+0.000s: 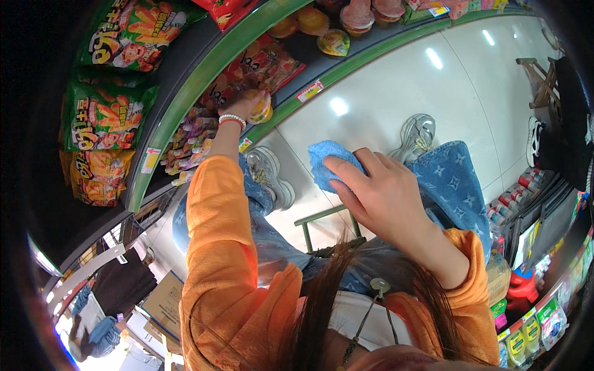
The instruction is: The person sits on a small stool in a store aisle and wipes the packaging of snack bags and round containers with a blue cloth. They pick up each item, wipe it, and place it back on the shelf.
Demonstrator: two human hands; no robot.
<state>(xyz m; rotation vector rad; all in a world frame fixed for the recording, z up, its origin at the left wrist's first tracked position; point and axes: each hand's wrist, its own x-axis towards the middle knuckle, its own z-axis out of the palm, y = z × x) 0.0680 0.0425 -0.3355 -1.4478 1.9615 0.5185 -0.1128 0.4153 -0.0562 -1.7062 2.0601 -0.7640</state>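
My left hand (239, 105), with beaded bracelets at the wrist, reaches onto the lower shelf and holds a yellow-lidded jelly cup (261, 109) near the shelf's green front edge. Red snack bags (274, 62) lie just beyond that hand, and small pouches with spouts (195, 139) stand in rows beside the wrist. My right hand (380, 185) grips a folded blue cloth (332, 162) between thumb and fingers, above the floor and away from the shelf. More cups, among them a yellow-and-green one (333, 42), sit farther along the shelf.
Green snack bags (109, 116) stand on the upper shelf at left. A green shelf edge (352, 69) with price tags curves across. Below me is a green-framed stool (320, 218). Bottles (515, 199) and a cardboard box (499, 278) are at right. Another person (100, 334) is at lower left.
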